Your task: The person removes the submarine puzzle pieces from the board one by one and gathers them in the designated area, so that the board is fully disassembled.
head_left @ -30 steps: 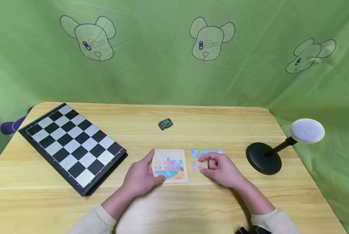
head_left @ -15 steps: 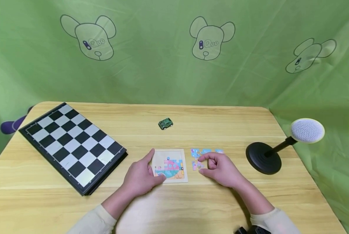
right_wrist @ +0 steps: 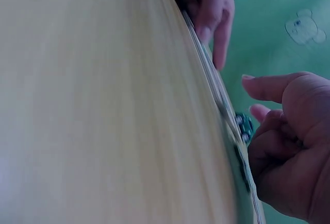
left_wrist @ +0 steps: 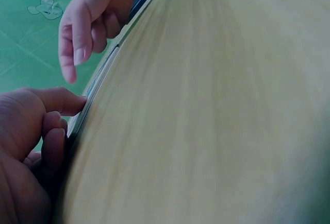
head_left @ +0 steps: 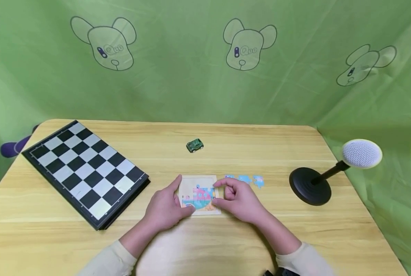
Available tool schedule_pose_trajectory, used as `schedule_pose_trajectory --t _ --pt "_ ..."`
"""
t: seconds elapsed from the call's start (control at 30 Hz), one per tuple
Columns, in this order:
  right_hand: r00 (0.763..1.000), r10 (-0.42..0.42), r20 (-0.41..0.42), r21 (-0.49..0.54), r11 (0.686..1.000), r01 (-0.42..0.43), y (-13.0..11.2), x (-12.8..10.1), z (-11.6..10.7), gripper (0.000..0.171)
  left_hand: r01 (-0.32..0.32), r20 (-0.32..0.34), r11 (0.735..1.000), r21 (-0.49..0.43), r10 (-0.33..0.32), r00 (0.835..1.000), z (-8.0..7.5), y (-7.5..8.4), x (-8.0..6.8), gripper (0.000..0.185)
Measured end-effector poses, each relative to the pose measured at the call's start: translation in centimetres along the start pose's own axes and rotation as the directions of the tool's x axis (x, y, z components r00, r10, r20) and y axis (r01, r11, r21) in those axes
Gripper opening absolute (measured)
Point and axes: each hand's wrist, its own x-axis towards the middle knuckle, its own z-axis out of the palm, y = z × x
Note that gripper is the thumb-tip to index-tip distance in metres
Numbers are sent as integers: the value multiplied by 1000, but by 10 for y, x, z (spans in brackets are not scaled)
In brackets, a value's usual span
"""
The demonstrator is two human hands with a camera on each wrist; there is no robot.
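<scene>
A square wooden puzzle tray (head_left: pixel 198 180), partly filled with colourful pieces, lies in front of me. My left hand (head_left: pixel 165 210) grips its left side, thumb over the lower edge and index finger along the upper left. The right hand (head_left: pixel 241 201) is at the tray's right edge, thumb and index finger apart, other fingers curled. Any piece between those fingertips is too small or hidden to tell. In the right wrist view, this same right hand (right_wrist: pixel 294 136) shows a gap between thumb and index. Behind its knuckles, several loose blue puzzle pieces (head_left: pixel 258 181) lie on the table.
A black-and-white chessboard (head_left: pixel 88 172) lies at the left. Toward the back stands a small green toy car (head_left: pixel 195 145). A microphone-like object with a white head (head_left: pixel 362 154) on a round black base (head_left: pixel 310 186) occupies the right side of the wooden table (head_left: pixel 260 149).
My right hand has moved left from the loose pieces to the tray's right edge. More of the rightmost blue piece shows now. The left hand keeps its place on the tray.
</scene>
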Motion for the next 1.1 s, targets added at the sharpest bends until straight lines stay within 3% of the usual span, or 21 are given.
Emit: schedule_pose_trajectory --t 0.43,0.83,1.1 --pt "995 66 81 -40 997 -63 -18 16 32 52 -14 -3 1000 -14 14 1000 0 -1 1 103" --pt "989 128 79 -129 985 -117 -26 20 37 51 -27 -20 1000 -8 27 999 0 -1 0 102" --pt "983 157 94 -110 983 -146 -28 21 37 52 -18 -14 1000 -6 18 1000 0 -2 0 102"
